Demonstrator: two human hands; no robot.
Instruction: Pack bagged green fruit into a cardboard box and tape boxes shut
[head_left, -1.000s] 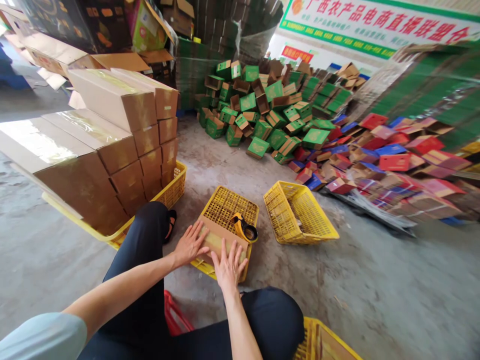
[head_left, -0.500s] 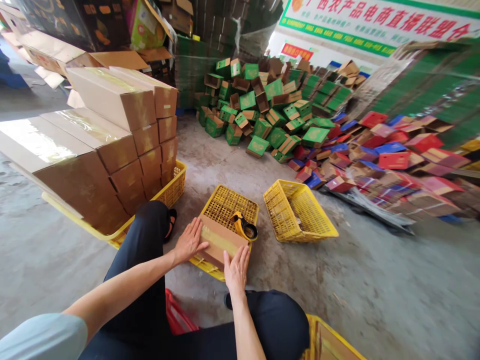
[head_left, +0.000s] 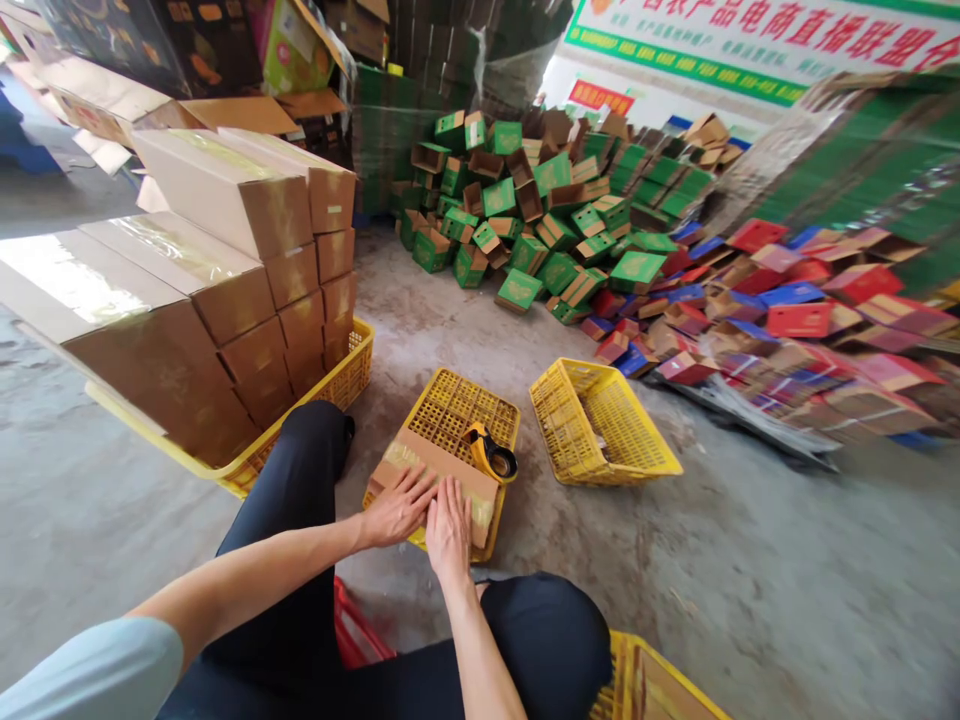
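Observation:
A brown cardboard box with clear tape along its top lies on an upturned yellow crate in front of my knees. My left hand lies flat on the box's near side, fingers spread. My right hand presses flat beside it, almost touching the left. A yellow tape dispenser rests on the crate at the box's far right corner, a short way beyond my right hand.
A stack of taped brown boxes fills a yellow crate on the left. A tilted yellow crate sits to the right. Green boxes and red and blue boxes are heaped behind. Another yellow crate is by my right knee.
The box was turned on the crate. Both hands moved from its sides onto its near top, close together, and now press it flat. The tape dispenser has not moved.

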